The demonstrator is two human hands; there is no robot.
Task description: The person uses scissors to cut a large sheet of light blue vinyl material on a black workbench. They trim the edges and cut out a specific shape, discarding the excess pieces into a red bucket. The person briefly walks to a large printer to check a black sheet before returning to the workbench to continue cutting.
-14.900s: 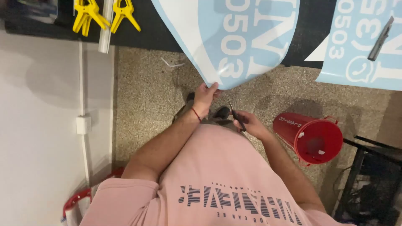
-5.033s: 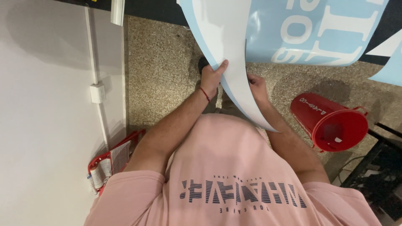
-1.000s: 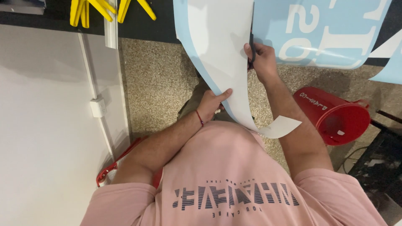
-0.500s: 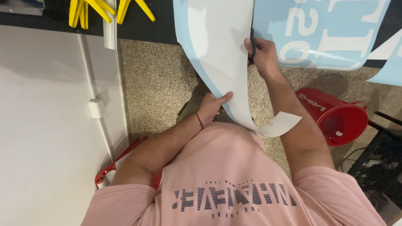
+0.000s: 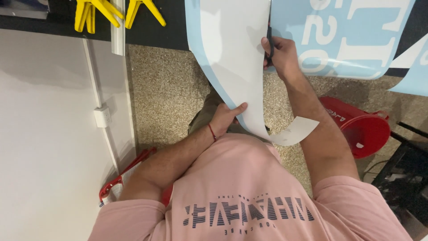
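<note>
A long sheet of white backing paper edged in pale blue vinyl (image 5: 234, 58) hangs from the dark worktop edge down toward the person's lap. The left hand (image 5: 225, 118) pinches the sheet's lower left edge, thumb lying on the white face and the other fingers tucked behind it, so the blue border runs just above the fingertips. A thin red thread bracelet (image 5: 213, 132) circles that wrist.

The right hand (image 5: 281, 56) is closed on a pair of dark-handled scissors (image 5: 269, 42) at the sheet's right edge; only the handle and a sliver of blade show between the fingers (image 5: 266, 44) and the paper, and whether the blades are apart or together cannot be told. Below that hand, past the forearm, the sheet's lower end curls outward into a loose white tail (image 5: 294, 131).

Just right of the right-hand knuckles, a second pale blue vinyl sheet with large white cut-out shapes (image 5: 343, 35) lies over the worktop edge. Under the right forearm, a red plastic bucket (image 5: 365, 129) stands on the speckled stone floor (image 5: 165, 85). Well left of the left hand, yellow plastic spring clamps (image 5: 102, 11) sit on the dark surface above a white wall with a white socket box (image 5: 103, 117).
</note>
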